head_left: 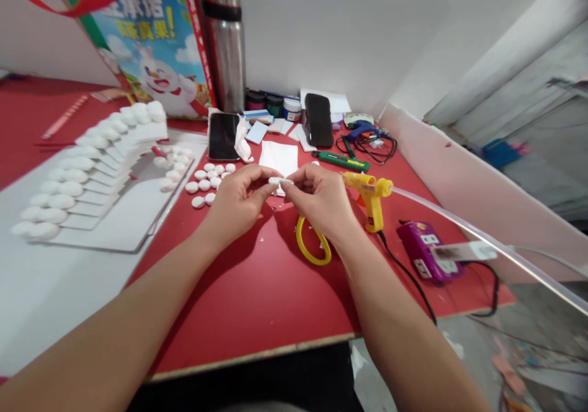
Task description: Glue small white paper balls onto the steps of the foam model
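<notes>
Over the middle of the red table, my left hand (237,199) and my right hand (324,199) meet, both closed in a pinch. Between their fingertips is a small white piece (274,180); its full shape is partly hidden by the fingers. Behind the hands lies a white paper square (279,157). Several white oval pieces (204,185) are spread left of my left hand. Beneath my right hand is a yellow ring (316,261). Just right of that hand stands a yellow hot glue gun (373,194) with a long clear glue stick (452,220) in its back.
At left, rows of white ovals on cards (76,176) rest on a white board (114,237). Behind are two phones (223,136), a steel thermos (228,51), paint jars (291,109) and a green cutter (342,160). A purple power box (427,250) sits at right with cables.
</notes>
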{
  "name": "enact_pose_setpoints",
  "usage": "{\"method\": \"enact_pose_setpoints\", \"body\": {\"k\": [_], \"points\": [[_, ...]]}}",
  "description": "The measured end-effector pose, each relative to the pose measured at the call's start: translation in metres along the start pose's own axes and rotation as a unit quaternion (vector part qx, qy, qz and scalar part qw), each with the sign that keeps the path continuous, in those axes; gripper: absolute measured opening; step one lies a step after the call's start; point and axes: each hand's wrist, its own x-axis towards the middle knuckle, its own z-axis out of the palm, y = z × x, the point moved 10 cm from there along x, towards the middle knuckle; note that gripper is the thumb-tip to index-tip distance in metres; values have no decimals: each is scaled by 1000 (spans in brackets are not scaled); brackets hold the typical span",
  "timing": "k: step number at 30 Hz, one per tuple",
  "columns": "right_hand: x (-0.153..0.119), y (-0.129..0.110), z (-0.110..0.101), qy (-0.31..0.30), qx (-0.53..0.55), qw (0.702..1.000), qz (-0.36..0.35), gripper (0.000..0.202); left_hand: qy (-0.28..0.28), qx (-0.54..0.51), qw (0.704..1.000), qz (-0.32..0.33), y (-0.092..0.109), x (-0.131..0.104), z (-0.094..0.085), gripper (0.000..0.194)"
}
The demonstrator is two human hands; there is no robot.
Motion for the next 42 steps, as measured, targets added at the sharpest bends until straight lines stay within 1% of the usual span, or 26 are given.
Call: {"method": "enact_pose_setpoints", "body": {"k": [2,4,6,8,10,12,16,19,22,24,25,28,31,35,37,40,42], "points": [[-1,10,6,-34,73,994,75,17,3,1,1000,-1,-1,0,-1,17],[-3,15,12,-62,139,980,130,22,10,12,1000,8,0,1,-3,17],[-4,17,14,-69,184,969,153,25,15,31,999,33,3,1,-5,17],[-4,18,14,-65,208,962,162,24,12,55,996,68,9,0,-5,17],[-4,18,12,-57,216,961,161,23,5,73,993,98,15,-1,-3,17],[-3,19,11,-49,218,962,157,21,-1,80,990,114,19,-2,-1,19],[-3,18,10,-36,229,963,141,15,-10,78,990,118,23,-3,1,20],[-1,12,5,-17,182,978,95,13,-6,69,993,93,19,-2,1,19],[2,2,-1,-1,70,997,25,14,8,37,998,40,9,-1,-2,18],[3,-2,-1,0,17,1000,-9,15,11,14,1000,9,4,0,-3,18],[3,-3,-1,0,6,1000,-16,15,11,7,1000,2,2,1,-3,19],[4,0,-2,2,23,1000,-4,17,11,10,1000,12,5,1,-5,19],[3,4,1,-13,69,997,35,21,13,29,999,36,7,1,-6,19],[-1,11,9,-53,159,980,103,22,10,43,997,57,9,0,-4,19],[-2,13,11,-58,197,971,122,21,-4,42,997,61,10,0,-1,19],[-2,15,9,-42,211,969,124,20,-20,36,998,49,10,-1,3,19],[-1,11,5,-21,172,980,100,18,-22,24,999,27,6,0,4,19]]}}
